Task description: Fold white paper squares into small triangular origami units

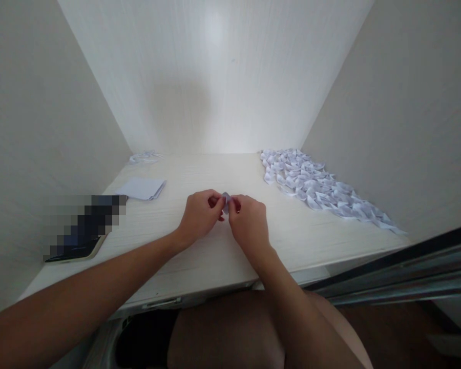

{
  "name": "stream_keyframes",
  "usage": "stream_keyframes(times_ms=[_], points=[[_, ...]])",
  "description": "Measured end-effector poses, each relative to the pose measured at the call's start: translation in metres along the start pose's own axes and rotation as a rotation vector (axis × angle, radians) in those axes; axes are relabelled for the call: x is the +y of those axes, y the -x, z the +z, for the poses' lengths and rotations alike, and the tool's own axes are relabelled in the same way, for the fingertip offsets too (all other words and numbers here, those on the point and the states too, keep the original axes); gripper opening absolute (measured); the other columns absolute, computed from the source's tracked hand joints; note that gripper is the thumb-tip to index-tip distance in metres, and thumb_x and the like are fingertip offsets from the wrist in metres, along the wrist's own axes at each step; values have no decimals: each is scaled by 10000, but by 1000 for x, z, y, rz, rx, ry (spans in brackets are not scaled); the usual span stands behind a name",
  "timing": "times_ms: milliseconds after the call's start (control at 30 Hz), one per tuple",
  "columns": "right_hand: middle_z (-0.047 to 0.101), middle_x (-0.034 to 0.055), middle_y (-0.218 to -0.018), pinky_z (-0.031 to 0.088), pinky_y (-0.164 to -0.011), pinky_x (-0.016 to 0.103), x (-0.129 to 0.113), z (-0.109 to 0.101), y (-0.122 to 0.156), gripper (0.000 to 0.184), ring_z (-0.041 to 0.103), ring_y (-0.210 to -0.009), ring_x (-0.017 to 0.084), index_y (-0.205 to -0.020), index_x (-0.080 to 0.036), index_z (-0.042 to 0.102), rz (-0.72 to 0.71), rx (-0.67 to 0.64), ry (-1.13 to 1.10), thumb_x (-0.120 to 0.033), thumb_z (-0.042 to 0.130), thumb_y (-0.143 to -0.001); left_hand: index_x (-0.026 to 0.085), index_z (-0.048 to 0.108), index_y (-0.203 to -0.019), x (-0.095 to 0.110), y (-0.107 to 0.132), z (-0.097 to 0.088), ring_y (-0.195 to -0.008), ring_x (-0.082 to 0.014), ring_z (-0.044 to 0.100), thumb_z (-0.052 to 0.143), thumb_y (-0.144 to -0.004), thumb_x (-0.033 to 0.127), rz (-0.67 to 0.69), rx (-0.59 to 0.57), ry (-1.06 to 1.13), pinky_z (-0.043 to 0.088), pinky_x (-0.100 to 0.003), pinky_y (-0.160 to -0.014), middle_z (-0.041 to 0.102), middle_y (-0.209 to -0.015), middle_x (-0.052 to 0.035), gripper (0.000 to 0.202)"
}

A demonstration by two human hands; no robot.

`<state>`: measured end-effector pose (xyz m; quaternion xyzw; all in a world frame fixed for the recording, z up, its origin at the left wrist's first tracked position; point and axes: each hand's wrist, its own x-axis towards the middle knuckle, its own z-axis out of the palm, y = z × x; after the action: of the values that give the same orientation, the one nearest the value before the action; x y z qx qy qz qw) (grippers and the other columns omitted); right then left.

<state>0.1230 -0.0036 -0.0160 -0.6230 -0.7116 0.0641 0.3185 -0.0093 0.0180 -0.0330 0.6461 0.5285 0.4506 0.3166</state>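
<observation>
My left hand (198,215) and my right hand (249,223) meet over the middle of a pale wooden desk (200,256). Both pinch a small piece of white paper (226,201) between their fingertips, just above the desk top. Most of the paper is hidden by my fingers. The fingers of both hands are curled and closed on it.
A long heap of several small folded white paper pieces (322,189) lies along the right side. A short stack of white paper sheets (142,188) sits at the left, with a phone (80,241) nearer me. A little white clump (144,157) lies in the far left corner. Walls close in on three sides.
</observation>
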Motion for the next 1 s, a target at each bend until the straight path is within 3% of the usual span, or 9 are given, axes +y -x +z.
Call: stream_keyframes(times_ms=[100,200,467,667,800,1000], points=[[797,70,-842,482,-717,267,5,-3,-4,160,734,-768,189,-881,-185,784,94,-25,-185,-204,628,-911,142,733,-853,-2,-1,1,-564,-165,717,622,-896,354,17,5,11,569,-222,-484,725,-692,-41,243],[795,65,-795,507,-699,256,10,-4,-7,138,742,-736,184,-857,-176,788,154,-25,-290,-186,651,-870,139,743,-894,-4,-2,2,-589,-163,711,605,-893,320,-4,-63,86,600,-244,-505,727,-719,-46,228],[795,68,-782,527,-688,252,20,-5,-9,135,740,-707,176,-839,-166,791,136,-102,-371,-174,656,-847,122,743,-756,1,-12,-7,-661,-147,705,837,-705,296,-245,-284,438,644,-303,-704,744,-738,-53,204],[774,41,-696,501,-629,235,23,-13,-12,124,709,-630,155,-817,-161,791,121,-186,-389,-156,669,-840,135,761,-787,-1,-15,-13,-740,-167,728,886,-654,296,-279,-379,487,629,-355,-808,768,-806,-65,243],[783,47,-725,499,-643,238,21,-12,-10,121,717,-662,162,-801,-168,790,100,-182,-350,-156,676,-840,138,751,-792,-5,-11,-8,-727,-167,729,835,-709,284,-237,-343,478,638,-355,-775,767,-819,-66,188],[803,82,-853,510,-733,273,15,-4,-4,142,735,-766,188,-885,-181,799,36,-83,-210,-176,656,-879,123,741,-897,-9,-5,5,-717,-183,725,792,-755,308,-103,-151,375,658,-376,-731,751,-802,-63,239]])
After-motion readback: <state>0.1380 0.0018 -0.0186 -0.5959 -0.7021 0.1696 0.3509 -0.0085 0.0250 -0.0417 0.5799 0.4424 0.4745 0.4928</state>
